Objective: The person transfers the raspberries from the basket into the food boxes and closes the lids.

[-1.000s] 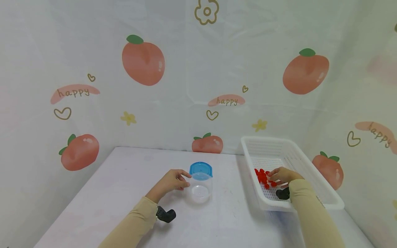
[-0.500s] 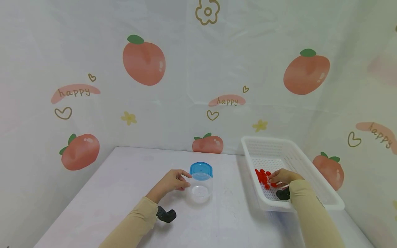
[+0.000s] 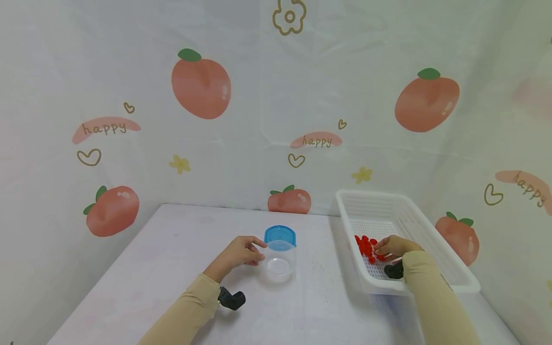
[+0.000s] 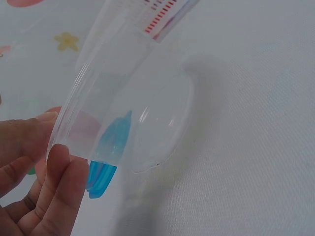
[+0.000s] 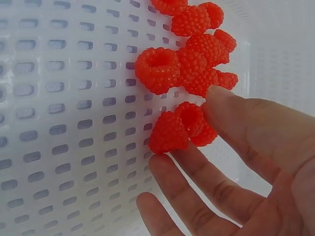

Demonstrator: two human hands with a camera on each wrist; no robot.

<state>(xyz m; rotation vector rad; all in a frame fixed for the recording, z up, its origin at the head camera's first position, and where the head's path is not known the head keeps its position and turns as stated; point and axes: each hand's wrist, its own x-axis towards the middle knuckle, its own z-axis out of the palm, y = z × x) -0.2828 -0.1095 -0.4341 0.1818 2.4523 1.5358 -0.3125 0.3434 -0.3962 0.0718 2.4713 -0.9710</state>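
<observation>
On the table, a clear round plastic container [image 3: 278,268] stands upright. My left hand [image 3: 242,251] pinches its rim at the left side; in the left wrist view the fingers [image 4: 61,172] lie against the clear wall. Inside a white perforated basket [image 3: 351,249] on the right, my right hand [image 3: 391,247] is low among red raspberries [image 3: 365,247]. Its thumb and fingertips close around a raspberry [image 5: 191,118] in a small group, with another raspberry [image 5: 169,132] right at the fingertips. Several more raspberries [image 5: 192,20] lie just beyond the thumb.
A blue lid [image 3: 279,234] sits just behind the clear container. The basket's high left wall separates the berries from the white table [image 3: 319,297]. A printed fabric backdrop [image 3: 241,158] rises behind the table.
The right hand's fingers have drawn together around a raspberry and shifted slightly. My left hand and the container have stayed in place.
</observation>
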